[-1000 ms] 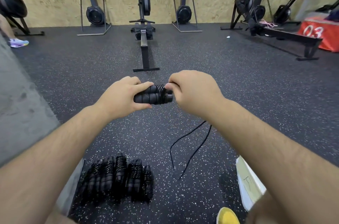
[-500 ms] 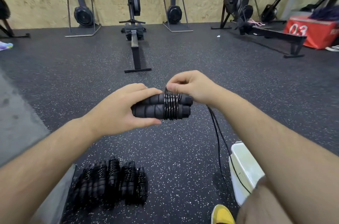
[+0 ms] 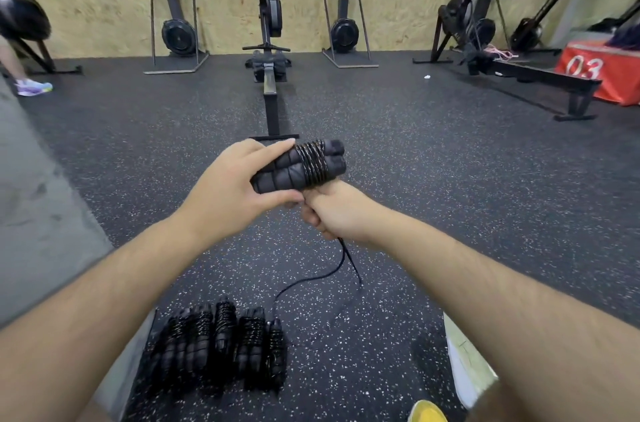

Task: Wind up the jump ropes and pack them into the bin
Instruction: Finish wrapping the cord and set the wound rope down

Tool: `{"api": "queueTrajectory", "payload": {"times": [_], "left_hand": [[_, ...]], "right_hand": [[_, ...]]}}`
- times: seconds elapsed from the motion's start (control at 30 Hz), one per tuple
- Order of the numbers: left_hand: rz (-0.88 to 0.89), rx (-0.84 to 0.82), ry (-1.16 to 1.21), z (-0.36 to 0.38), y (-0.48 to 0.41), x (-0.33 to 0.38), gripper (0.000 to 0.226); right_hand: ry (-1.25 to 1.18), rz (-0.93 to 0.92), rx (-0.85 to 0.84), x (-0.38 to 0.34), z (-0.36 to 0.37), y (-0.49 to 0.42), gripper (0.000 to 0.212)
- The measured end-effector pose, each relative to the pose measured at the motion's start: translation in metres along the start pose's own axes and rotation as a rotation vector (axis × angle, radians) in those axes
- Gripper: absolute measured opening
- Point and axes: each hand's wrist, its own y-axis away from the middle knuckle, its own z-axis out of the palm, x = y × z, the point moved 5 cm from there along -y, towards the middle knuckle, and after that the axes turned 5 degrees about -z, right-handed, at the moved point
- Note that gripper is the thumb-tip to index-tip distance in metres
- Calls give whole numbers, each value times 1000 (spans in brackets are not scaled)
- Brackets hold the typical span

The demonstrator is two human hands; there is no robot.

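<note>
below and to the left of the working fingers, a row of wound bundles (image 3: 221,349) lay side by side on the speckled floor (image 3: 415,179), each a pair of handles with cord coiled round it. there seemed to be about five, though the dark shapes ran together and an exact count was not possible. none of them sat in a bin, so by my reading the packing had not begun. the left hand (image 3: 228,189) gripped the jump rope handles (image 3: 277,172) at their near end, fingers (image 3: 273,148) laid over the top and thumb beneath, holding the pair side by side. a band of cord (image 3: 313,162) sat tight round the far half of the handles, just beyond the left fingertips. directly under that band the right hand (image 3: 332,214) was closed in a fist round the cord, its knuckles touching the left thumb. from the bottom of that fist a loose tail (image 3: 311,278) hung to the floor and curved back toward the bundles, so this rope looked partly wound, with a fair length left to wrap. further right of the fingers, low at the frame edge, stood a white container (image 3: 460,362), probably the bin, mostly cut off, its contents hidden. far to the upper right a red box (image 3: 609,89) carried the white figures "03", the only writing legible.
</note>
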Motion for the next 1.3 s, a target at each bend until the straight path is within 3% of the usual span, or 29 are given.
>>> {"api": "queueTrajectory", "payload": {"times": [0.3, 0.47, 0.8, 0.9, 1.13, 1.3], "left_hand": [[-55, -38, -34, -3, -4, -18, 90], [-91, -13, -110, -11, -6, -29, 91], [-75, -161, -226, -1, -3, -39, 89], [-4, -254, -224, 8, 2, -29, 95], [124, -353, -129, 14, 7, 0, 78], [141, -393, -60, 11, 9, 22, 73]], "right_hand": [[-36, 50, -48, -11, 5, 7, 39], [77, -41, -16, -22, 0, 14, 38], [923, -417, 259, -54, -26, 30, 27], [1038, -496, 294, -56, -33, 27, 29], [843, -455, 345, -52, -56, 22, 21], [657, -363, 263, -42, -68, 18, 20]]}}
